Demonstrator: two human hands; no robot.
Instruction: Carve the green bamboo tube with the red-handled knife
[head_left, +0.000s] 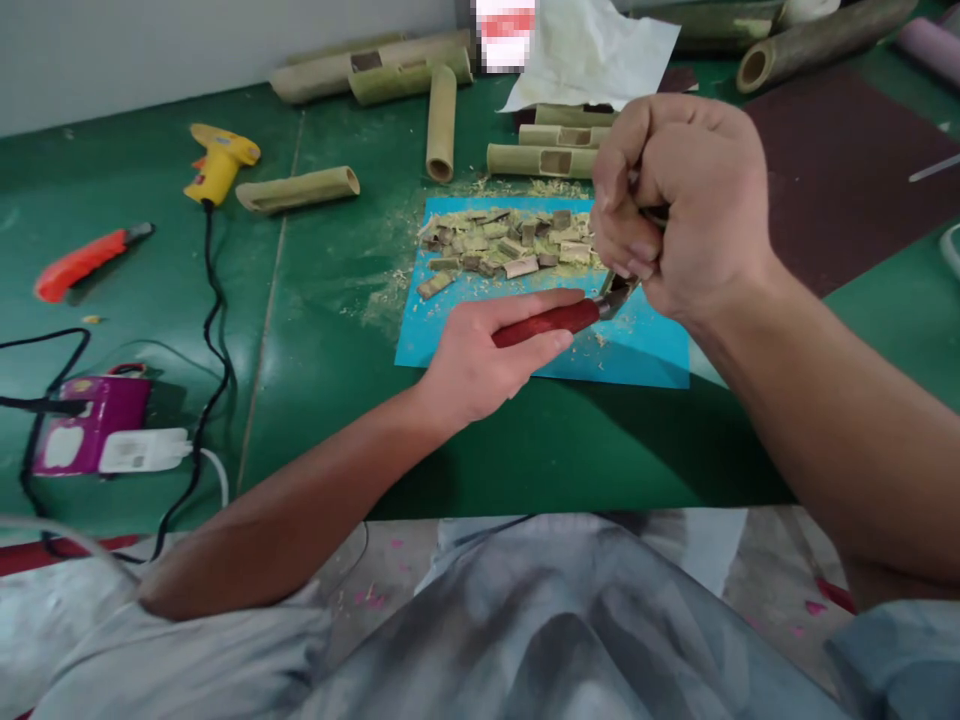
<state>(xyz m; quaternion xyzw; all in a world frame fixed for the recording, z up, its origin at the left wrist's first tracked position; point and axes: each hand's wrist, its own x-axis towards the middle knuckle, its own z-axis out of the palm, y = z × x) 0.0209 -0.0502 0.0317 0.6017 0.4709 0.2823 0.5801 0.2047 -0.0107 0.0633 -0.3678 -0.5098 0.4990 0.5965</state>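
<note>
My left hand (480,350) is closed round the red handle of a metal-ended tool (546,324), its thumb and forefinger stretched along the handle. The tool's metal end points up to the right and reaches just under my right hand (690,190). My right hand is a fist, fingers curled round something small and dark, mostly hidden by the fingers. Both hands are above a blue sheet (637,365). Bamboo chips (517,250) and pale shavings lie on this sheet.
Bamboo tubes with cut openings (540,160) lie behind the sheet. On the left are a yellow glue gun (217,165), an orange-handled cutter (86,262), a half-open bamboo piece (300,190) and a purple power block (105,420) with cords. A brown sheet (840,180) covers the right.
</note>
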